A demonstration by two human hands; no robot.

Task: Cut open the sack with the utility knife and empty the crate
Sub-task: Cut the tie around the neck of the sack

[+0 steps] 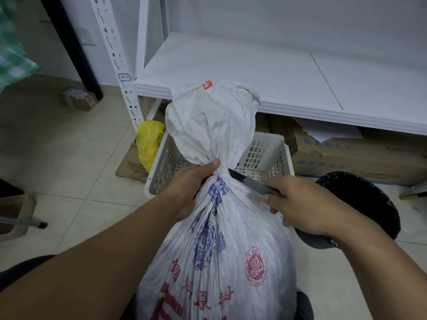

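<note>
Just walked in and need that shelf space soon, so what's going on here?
A person is opening a tied white sack. The left hand grips its cinched neck, while the right hand holds a utility knife with the blade tip at the knot. A white perforated crate sits behind the sack on the floor.

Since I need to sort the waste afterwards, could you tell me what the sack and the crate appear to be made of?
The sack looks like woven plastic, matt white with printed red and blue marks; fine ribbed strands show. The crate looks like moulded rigid plastic, off-white and smooth, its walls perforated with regular holes.
</note>
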